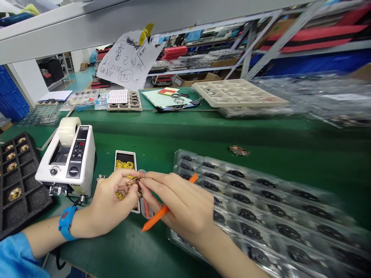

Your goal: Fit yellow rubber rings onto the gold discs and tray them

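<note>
Between the thumb and fingers of my left hand (108, 202) is a small rose-gold watch case (135, 183), partly hidden by the fingertips. My right hand (185, 202) has its fingertips on the same case. Tucked through my right fingers is an orange pointed plastic stick (155, 219), its tip slanting down to the left. Just behind and under the hands stands a white box (125, 153) of yellow ring-like parts (124, 164). A clear oval dish (147, 208) with something orange-red in it lies beside the box, half covered.
Left are a white tape dispenser (84, 154) and a black foam tray (31, 181) with gold round parts. A clear blister tray (232, 193) of dark watch parts fills the right. Behind it lies a loose rose-gold piece (239, 150). A grey beam (87, 25) crosses overhead.
</note>
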`<control>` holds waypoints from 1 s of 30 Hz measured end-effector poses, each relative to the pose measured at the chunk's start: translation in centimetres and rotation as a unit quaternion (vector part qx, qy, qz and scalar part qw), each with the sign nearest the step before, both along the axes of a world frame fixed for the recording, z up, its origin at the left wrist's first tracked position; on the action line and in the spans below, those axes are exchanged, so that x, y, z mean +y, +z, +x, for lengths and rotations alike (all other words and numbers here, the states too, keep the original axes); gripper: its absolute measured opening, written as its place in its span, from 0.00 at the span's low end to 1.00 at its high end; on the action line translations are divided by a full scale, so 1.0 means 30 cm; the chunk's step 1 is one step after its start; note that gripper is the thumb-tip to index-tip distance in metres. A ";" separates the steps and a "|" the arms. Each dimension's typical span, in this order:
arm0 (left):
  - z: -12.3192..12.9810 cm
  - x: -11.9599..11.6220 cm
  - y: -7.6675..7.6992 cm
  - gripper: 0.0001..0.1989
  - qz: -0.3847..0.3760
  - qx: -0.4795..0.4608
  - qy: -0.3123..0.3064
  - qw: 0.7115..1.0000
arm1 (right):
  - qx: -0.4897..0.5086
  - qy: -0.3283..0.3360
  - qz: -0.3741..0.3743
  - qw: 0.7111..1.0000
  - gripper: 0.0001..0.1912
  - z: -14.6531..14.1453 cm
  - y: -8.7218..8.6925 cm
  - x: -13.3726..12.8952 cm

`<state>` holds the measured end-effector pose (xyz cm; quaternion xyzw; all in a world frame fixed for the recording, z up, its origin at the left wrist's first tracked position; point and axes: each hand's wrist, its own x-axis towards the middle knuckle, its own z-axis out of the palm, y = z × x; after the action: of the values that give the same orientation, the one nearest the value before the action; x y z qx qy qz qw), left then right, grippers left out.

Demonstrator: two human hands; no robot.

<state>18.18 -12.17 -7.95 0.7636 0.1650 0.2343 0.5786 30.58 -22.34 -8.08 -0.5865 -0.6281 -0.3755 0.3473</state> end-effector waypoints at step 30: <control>0.051 0.027 0.023 0.12 -0.260 -0.039 0.017 0.965 | 0.226 -0.009 0.025 0.974 0.04 -0.019 -0.005 -0.018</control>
<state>19.71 -11.36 -7.27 0.5741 0.2109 0.2227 0.7592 30.02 -22.87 -8.23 -0.6527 -0.5188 -0.2517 0.4914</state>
